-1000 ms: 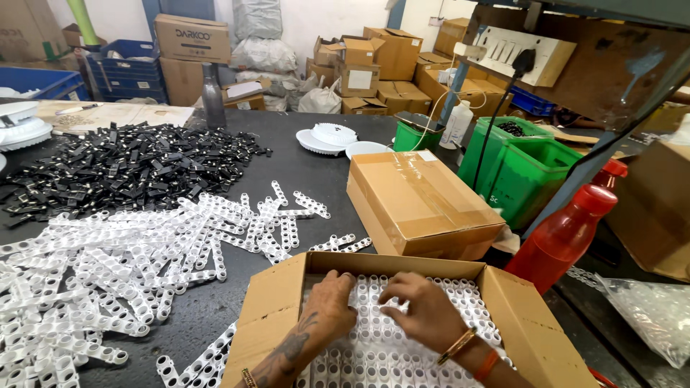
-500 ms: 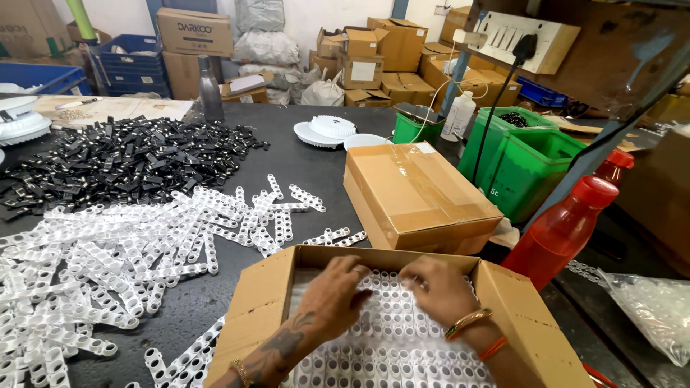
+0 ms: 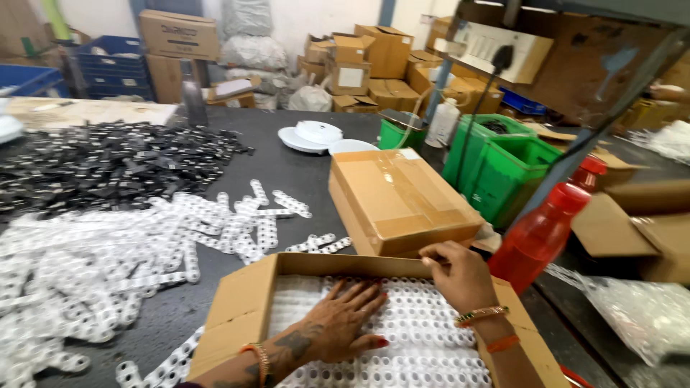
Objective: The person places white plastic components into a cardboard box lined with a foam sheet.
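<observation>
A dark bench (image 3: pixel 302 179) is carrying a heap of white perforated strips (image 3: pixel 108 266) at the left of the frame and black parts (image 3: pixel 108 162) at upper left. At bottom centre an open carton (image 3: pixel 237 316) is holding rows of white strips (image 3: pixel 424 338). The left hand (image 3: pixel 341 323) is pressing flat, fingers spread, on the packed layer; the right hand (image 3: pixel 460 276) is curling loosely over the far wall, gripping nothing. Judged step: levelling the layer; continuing calls for even pressure.

My left hand (image 3: pixel 338 323) lies flat, palm down, fingers spread. My right hand (image 3: pixel 460 276) is curled, fingertips pointing down, wrist bent.
</observation>
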